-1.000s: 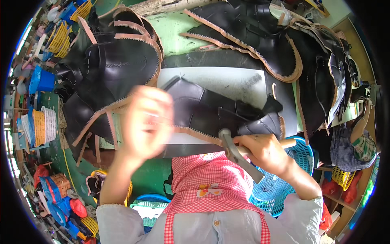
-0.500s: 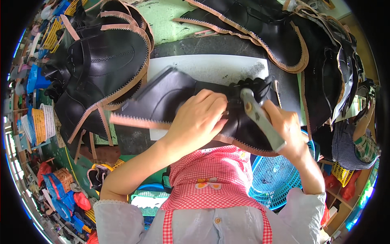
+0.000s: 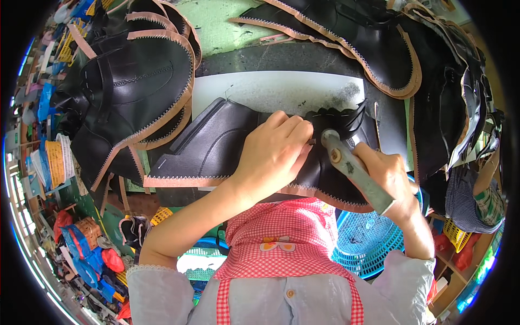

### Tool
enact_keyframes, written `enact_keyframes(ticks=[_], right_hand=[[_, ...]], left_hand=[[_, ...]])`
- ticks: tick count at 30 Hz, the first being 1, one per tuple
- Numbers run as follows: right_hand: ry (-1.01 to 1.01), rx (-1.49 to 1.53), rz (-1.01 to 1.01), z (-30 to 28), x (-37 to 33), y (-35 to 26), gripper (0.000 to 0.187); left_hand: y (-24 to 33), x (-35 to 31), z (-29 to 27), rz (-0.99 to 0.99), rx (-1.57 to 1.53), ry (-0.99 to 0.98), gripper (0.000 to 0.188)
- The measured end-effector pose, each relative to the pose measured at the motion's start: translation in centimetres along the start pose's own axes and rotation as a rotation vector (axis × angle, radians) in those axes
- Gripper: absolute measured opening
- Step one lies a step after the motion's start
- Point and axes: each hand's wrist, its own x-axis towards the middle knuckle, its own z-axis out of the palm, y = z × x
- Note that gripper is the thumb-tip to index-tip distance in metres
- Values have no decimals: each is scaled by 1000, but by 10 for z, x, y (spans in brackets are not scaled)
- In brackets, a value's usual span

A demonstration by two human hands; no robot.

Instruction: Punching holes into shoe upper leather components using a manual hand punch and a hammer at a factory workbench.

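A black leather boot upper (image 3: 216, 146) with a zigzag-stitched tan edge and a zip at its left end lies across a white sheet (image 3: 260, 86). My left hand (image 3: 276, 146) rests on its middle with the fingers curled closed, pinching a small dark part of it by the thumb tip; the exact grip is partly hidden. To the right, my right hand (image 3: 387, 173) is wrapped round a hammer (image 3: 355, 172), whose worn metal head tilts above the upper; its handle is mostly hidden. Scalloped black leather folds (image 3: 336, 118) stand up beyond the hammer.
Stacked black uppers (image 3: 141, 70) lie at the left, with more uppers (image 3: 379, 59) at the back right. A dark slab (image 3: 238, 62) lies under the sheet on the green table (image 3: 216, 21). A blue plastic basket (image 3: 368, 244) is below right. Another person (image 3: 471, 195) is at the far right.
The boot upper has settled flatter, its left end now sharp rather than blurred. My left hand has shifted slightly right, and the hammer has moved a little down and right.
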Motion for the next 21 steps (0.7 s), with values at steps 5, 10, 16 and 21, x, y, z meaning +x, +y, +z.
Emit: enact_keyframes(ticks=[5,10,16,21], right_hand=[[-4,186,98,2,8,-2,14],[2,248,103,7,6,1,14],[3,240,103,7,5,1,14],[26,261,68,12,3,4,14]], left_hand=[[3,7,-12,-100,-101,-81,20],[-10,14,-16,-181,-194,75,10],[-6,23,-25,-168,-347,77,13],[-6,14,-16,-220,-652,109,22]])
